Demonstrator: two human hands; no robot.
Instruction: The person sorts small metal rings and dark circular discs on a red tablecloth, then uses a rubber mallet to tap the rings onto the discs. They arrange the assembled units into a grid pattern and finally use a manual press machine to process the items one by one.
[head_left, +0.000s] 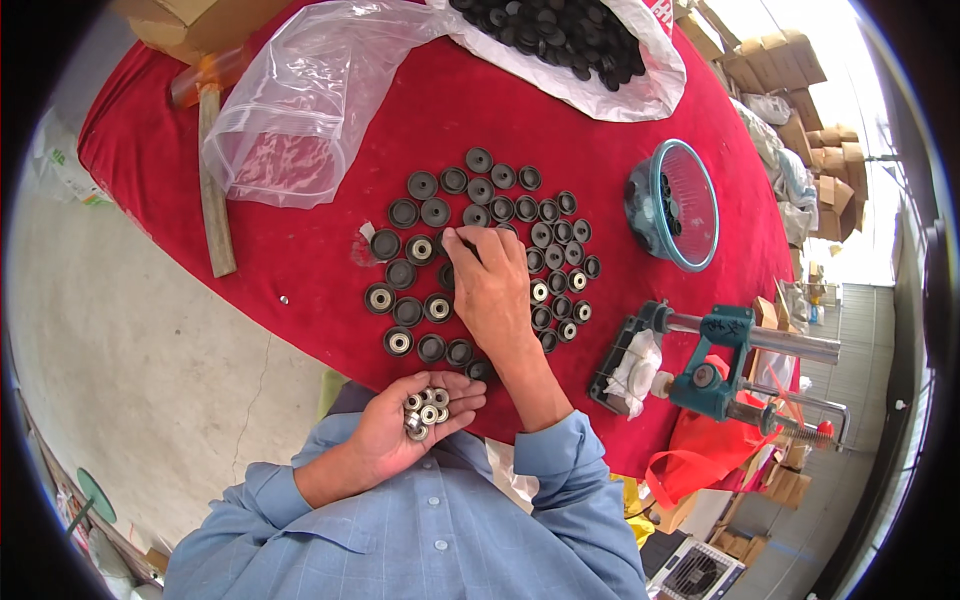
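My left hand (pixel 378 432) is cupped palm up near the table's front edge, holding several small silver ball bearings (pixel 428 414). My right hand (pixel 492 290) reaches over a cluster of round black plastic caps (pixel 403 213), its thumb and fingers drawn together down at one of them. Whatever those fingertips hold is hidden. Bearings sit inside several caps, such as the near-left cap (pixel 398 342) and one at the left side (pixel 379 298). Other caps, mostly toward the far side, show bare dark centres.
Red cloth (pixel 300 265) covers the table. A teal hand press (pixel 712 375) stands at the right, below a blue-green plastic basket (pixel 672 205). Farther back lie a white sack (pixel 655 85) of black pieces and a clear plastic bag (pixel 290 110). A wooden stick (pixel 214 190) lies left.
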